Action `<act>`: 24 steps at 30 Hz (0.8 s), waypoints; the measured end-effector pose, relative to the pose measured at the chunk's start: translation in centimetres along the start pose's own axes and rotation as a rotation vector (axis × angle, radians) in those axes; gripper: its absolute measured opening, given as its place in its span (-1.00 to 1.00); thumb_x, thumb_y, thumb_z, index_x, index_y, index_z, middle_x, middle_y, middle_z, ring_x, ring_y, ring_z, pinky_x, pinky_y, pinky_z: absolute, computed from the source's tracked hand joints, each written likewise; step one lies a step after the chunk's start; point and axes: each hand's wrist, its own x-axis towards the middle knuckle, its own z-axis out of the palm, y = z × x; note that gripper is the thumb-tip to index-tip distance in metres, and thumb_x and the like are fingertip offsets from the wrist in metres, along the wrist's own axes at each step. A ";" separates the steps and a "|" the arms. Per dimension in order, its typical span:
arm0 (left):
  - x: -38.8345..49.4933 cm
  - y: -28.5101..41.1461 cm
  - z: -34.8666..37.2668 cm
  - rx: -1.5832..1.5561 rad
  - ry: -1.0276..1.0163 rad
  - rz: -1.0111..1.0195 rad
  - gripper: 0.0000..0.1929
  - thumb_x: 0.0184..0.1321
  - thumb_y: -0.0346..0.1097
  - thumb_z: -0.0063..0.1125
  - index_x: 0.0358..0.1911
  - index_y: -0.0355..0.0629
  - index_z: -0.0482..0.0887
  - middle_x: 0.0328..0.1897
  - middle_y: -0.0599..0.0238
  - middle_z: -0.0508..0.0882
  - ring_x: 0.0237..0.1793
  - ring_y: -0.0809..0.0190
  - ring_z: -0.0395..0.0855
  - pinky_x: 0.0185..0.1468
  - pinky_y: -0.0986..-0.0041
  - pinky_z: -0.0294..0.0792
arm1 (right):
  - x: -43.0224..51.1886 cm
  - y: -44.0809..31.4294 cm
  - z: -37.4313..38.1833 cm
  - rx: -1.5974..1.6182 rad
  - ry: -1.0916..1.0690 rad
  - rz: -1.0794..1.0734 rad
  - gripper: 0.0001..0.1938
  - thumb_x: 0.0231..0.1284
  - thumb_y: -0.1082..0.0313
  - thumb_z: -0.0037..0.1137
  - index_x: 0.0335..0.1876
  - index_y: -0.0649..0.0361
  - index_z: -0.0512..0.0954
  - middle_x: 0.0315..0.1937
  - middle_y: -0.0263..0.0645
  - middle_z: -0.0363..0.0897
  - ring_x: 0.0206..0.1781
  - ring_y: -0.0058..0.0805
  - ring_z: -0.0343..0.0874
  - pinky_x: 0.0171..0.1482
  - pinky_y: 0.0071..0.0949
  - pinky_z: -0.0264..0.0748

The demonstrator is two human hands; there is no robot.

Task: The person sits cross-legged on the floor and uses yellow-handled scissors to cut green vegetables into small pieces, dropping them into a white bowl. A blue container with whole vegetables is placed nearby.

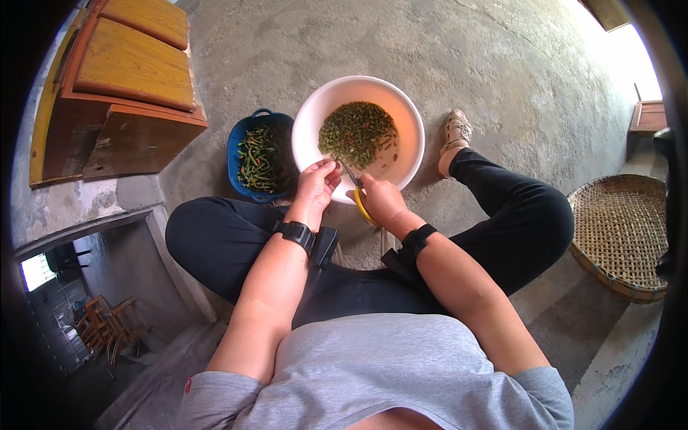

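A wide white plastic basin (413, 134) stands on the floor before me, with chopped green and a few red chili peppers (357, 129) in its bottom. My right hand (380, 201) is closed on the yellow handles of a pair of scissors (365, 207), whose blades point up and left over the basin's near rim. Close to the blade tips is my left hand (321, 183), its thumb and fingers pinched together; something small may be between them, but I cannot make it out. Left of the basin, partly behind its rim, a blue plastic basket (233, 161) holds whole green chili peppers (258, 161).
A wooden cabinet (140, 134) stands at the upper left against the wall. A round woven bamboo tray (618, 231) lies at the right, beyond my bent knee. Wooden chairs (110, 328) are visible through an opening at the lower left. My sandaled foot (457, 131) rests right of the basin.
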 end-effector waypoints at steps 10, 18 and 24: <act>3.7 1.8 -2.4 -0.028 0.139 0.113 -0.68 0.18 -0.45 0.06 0.03 -0.11 0.46 -0.15 0.25 0.58 -0.26 0.22 0.58 -0.19 0.37 0.44 | 1.2 1.8 1.7 0.044 -0.191 0.179 -0.48 0.12 -0.09 0.11 -0.13 0.33 0.50 -0.25 0.11 0.60 -0.12 0.07 0.58 -0.06 -0.17 0.48; 9.7 3.9 -11.3 0.471 0.610 0.189 -0.67 0.14 -0.47 0.01 0.02 -0.15 0.55 -0.11 0.18 0.64 -0.25 0.21 0.63 -0.16 0.40 0.49 | 2.6 1.3 3.2 0.049 -0.302 0.159 -0.51 0.17 -0.07 0.08 -0.07 0.26 0.50 -0.26 0.09 0.62 -0.12 0.06 0.58 -0.05 -0.13 0.47; 11.7 3.0 -14.1 1.408 0.506 0.133 -0.62 0.11 -0.47 -0.09 0.03 -0.19 0.57 0.09 -0.06 0.59 0.18 -0.10 0.47 0.21 0.23 0.34 | 3.5 1.3 4.6 0.056 -0.389 0.168 -0.54 0.12 0.01 0.18 -0.11 0.32 0.49 -0.34 0.07 0.61 -0.20 0.02 0.60 -0.11 -0.20 0.49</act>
